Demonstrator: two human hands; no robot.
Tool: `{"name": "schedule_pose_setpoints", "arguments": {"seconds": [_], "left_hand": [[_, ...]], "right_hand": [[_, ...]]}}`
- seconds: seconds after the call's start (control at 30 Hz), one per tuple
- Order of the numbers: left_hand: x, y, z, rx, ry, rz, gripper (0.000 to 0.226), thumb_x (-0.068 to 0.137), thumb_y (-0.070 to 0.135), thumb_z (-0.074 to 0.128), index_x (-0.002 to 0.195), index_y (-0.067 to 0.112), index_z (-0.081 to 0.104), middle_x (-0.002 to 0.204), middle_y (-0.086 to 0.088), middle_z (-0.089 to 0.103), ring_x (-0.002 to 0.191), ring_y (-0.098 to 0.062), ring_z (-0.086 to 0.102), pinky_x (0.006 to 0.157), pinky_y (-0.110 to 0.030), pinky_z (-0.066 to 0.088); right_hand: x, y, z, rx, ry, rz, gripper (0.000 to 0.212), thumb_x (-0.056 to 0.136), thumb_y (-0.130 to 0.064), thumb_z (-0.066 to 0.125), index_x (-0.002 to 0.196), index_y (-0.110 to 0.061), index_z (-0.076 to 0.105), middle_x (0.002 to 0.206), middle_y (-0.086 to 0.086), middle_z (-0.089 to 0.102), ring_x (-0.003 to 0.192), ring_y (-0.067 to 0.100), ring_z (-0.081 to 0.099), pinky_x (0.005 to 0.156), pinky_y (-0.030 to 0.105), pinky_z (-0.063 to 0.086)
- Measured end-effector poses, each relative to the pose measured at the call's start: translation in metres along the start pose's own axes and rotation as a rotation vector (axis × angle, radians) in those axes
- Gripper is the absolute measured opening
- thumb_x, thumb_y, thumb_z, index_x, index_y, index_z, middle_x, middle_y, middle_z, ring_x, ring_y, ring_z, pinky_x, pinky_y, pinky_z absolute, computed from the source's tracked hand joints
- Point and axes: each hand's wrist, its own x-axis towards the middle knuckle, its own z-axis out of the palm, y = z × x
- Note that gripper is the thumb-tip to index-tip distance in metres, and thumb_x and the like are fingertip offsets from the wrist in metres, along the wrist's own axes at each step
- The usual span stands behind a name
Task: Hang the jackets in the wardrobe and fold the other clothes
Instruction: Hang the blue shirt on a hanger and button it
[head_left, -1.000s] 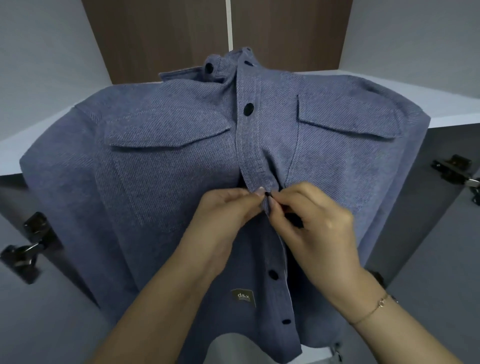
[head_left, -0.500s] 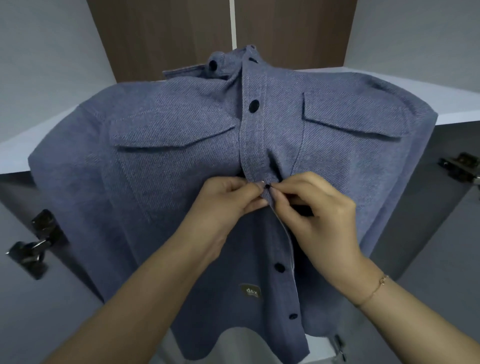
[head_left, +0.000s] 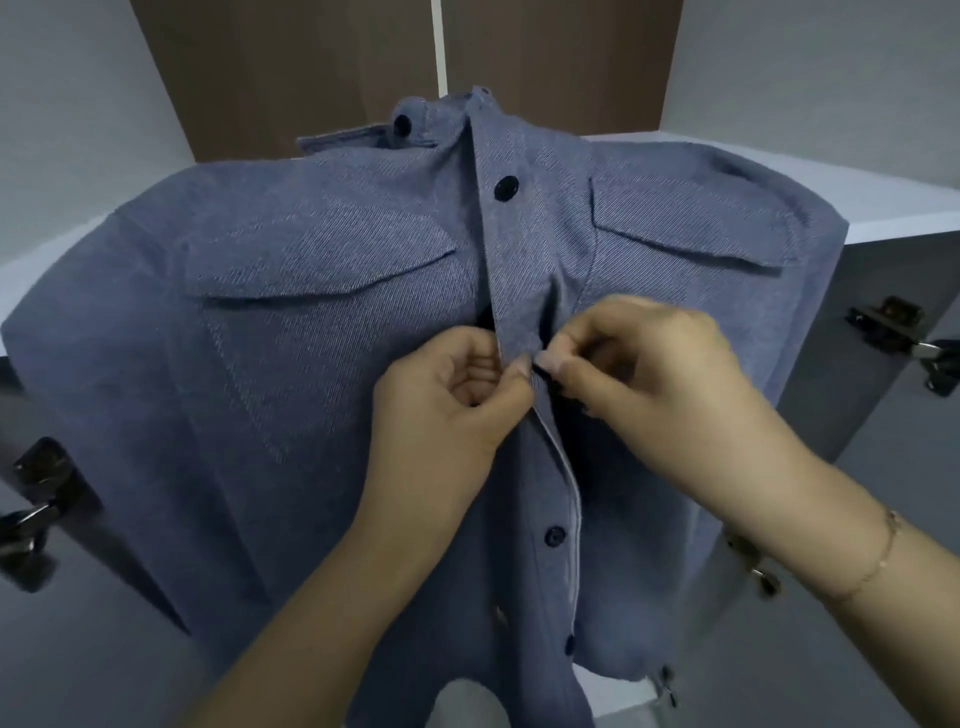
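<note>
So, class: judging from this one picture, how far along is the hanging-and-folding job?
Done: the blue jacket hangs in the wardrobe, its upper button fastened. In hand: the left hand and right hand pinch the placket at a middle button. Left: the lower button looks undone; no other clothes are in view.

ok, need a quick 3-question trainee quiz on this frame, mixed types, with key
1. True or false: the blue jacket lies folded flat on a table.
2. Where do both hands meet? A) the collar B) the front placket at mid-chest C) the hem
3. Fill in: the wrist by the right hand wears a thin ____.

Key:
1. False. It hangs upright in front of the wardrobe.
2. B. The left hand and the right hand pinch the placket at a dark button.
3. Bracelet.
</note>
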Motion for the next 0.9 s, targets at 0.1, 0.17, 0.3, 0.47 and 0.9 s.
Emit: {"name": "schedule_pose_setpoints", "arguments": {"seconds": [0.1,0.17,0.3,0.47,0.9], "left_hand": [[0.005,0.001,0.0,-0.009,-0.024,0.026,0.017,0.088,0.002,0.067,0.081,0.017,0.07,0.072,0.01,0.071,0.068,0.004,0.064,0.066,-0.01,0.049],[0.007,0.001,-0.002,-0.02,-0.064,0.045,0.015,0.088,0.003,0.067,0.084,0.017,0.07,0.075,0.011,0.072,0.069,0.002,0.065,0.067,-0.011,0.049],[0.008,-0.001,-0.007,0.004,-0.116,0.094,0.005,0.089,0.01,0.068,0.088,0.014,0.07,0.08,0.005,0.071,0.072,-0.002,0.064,0.07,-0.015,0.05],[0.013,-0.005,-0.013,0.18,-0.17,0.222,0.012,0.086,0.015,0.067,0.088,0.003,0.066,0.084,-0.003,0.064,0.072,-0.011,0.065,0.068,-0.026,0.052],[-0.002,-0.008,0.003,-0.202,-0.092,-0.109,0.009,0.093,0.006,0.063,0.095,-0.003,0.065,0.08,-0.004,0.066,0.07,-0.003,0.061,0.067,-0.014,0.05]], "right_hand": [[0.001,-0.002,-0.007,-0.167,-0.028,-0.136,0.012,0.087,-0.027,0.07,0.083,-0.018,0.062,0.08,-0.008,0.057,0.062,0.004,0.055,0.06,0.019,0.044],[0.005,-0.004,-0.007,-0.068,-0.098,-0.044,0.018,0.087,-0.028,0.068,0.077,-0.016,0.06,0.066,-0.011,0.053,0.054,0.005,0.052,0.051,0.014,0.038],[0.01,-0.001,-0.006,0.499,-0.213,0.327,0.022,0.091,-0.014,0.064,0.071,-0.009,0.058,0.043,-0.009,0.045,0.037,0.005,0.037,0.037,0.017,0.027],[0.009,0.002,-0.001,0.851,-0.325,0.559,0.013,0.078,-0.017,0.063,0.075,-0.005,0.058,0.063,0.003,0.056,0.043,0.009,0.039,0.035,0.018,0.025],[-0.115,0.041,0.092,0.263,0.063,0.472,0.045,0.082,-0.041,0.073,0.12,-0.026,0.055,0.113,-0.016,0.061,0.106,0.005,0.06,0.087,0.026,0.049]]}}
